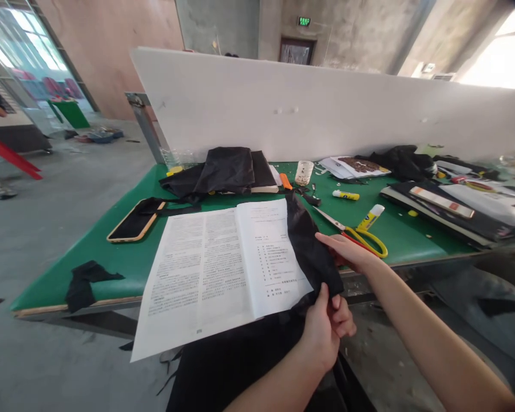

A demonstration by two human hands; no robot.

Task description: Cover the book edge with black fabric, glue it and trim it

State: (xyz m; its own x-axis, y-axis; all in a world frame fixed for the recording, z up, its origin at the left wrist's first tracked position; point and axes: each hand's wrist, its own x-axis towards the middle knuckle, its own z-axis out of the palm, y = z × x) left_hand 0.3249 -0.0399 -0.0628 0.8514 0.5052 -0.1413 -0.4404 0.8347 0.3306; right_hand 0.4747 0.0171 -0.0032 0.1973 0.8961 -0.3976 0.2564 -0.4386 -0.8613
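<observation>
A printed paper booklet (pixel 223 260) lies spread over the front edge of the green table, its lower part overhanging. A strip of black cloth-like sheet (pixel 306 243) is folded over the booklet's right edge. My left hand (pixel 328 323) pinches the lower corner of this black sheet between thumb and fingers. Higher up, my right hand (pixel 345 250) grips the sheet's right edge, thumb on top and the other fingers partly hidden. Just beyond the right hand lie yellow-and-red-handled scissors (pixel 364 239), pointing to the upper left. A glue stick (pixel 371 217) stands tilted beside them.
The green table (pixel 124 263) carries a phone (pixel 136 221), a black scrap (pixel 89 280), stacked black sheets (pixel 225 170), a plastic cup (pixel 304 172) and another glue stick (pixel 345 195). A black notebook (pixel 438 214) lies right. A white partition (pixel 283 109) stands behind.
</observation>
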